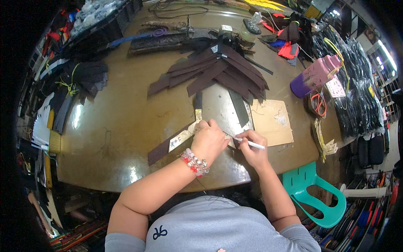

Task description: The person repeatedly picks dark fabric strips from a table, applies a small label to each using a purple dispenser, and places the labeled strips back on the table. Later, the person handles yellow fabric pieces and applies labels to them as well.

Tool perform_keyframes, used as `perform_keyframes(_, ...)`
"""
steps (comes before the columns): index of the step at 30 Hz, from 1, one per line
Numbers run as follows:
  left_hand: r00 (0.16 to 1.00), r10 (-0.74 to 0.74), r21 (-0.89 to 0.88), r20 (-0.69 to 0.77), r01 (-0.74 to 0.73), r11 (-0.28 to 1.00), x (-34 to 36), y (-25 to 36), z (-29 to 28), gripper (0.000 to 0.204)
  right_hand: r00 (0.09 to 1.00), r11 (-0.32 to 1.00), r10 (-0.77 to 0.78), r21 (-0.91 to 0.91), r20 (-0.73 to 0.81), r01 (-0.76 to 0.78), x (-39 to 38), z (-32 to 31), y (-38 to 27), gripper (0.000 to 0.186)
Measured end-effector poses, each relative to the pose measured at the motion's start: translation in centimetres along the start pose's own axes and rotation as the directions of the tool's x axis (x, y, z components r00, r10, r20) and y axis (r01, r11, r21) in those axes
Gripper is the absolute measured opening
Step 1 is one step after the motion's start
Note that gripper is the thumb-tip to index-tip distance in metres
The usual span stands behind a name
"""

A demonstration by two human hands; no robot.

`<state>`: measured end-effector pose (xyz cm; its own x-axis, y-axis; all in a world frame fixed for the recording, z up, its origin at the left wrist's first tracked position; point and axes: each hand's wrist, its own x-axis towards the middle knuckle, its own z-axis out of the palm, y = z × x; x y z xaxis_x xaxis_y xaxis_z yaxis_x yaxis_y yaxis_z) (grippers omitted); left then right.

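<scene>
A cream pattern template (181,137) with pen marks lies on a dark brown fabric strip (158,152) near the table's front. My left hand (209,137), with a beaded bracelet at the wrist, presses the template down, its fingers bent and close together. Just to the right, my right hand (254,150) pinches a white pen (255,144), its tip low beside my left fingers. What lies under the left palm is hidden. Beyond both hands, more dark brown fabric pieces (205,73) are fanned out in a layered pile.
Right of the pile lies a tan cardboard sheet (275,126). A pink-and-purple bottle (315,76) and orange-handled scissors (320,105) are farther right. A green plastic stool (303,178) stands by the front right edge. Tied dark fabric pieces (89,77) and a black crate (119,24) occupy the left.
</scene>
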<state>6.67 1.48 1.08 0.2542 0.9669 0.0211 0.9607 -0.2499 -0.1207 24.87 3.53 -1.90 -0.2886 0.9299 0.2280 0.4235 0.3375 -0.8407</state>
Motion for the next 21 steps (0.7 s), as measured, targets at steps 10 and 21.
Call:
perform_keyframes(10, 0.988, -0.04, -0.095, -0.147, 0.027, 0.995, -0.5, -1.5, 1.7, 0.031, 0.971, 0.846, 0.189, 0.476, 0.148, -0.238, 4.9, 2.8, -4.1, 0.025)
perform_keyframes(21, 0.969, -0.104, -0.53, -0.222, -0.031, 0.847, -9.4, -9.2, 1.6, 0.025, 0.965, 0.943, -0.249, -0.207, 0.084, 0.262, 4.2, 8.7, -3.1, 0.017)
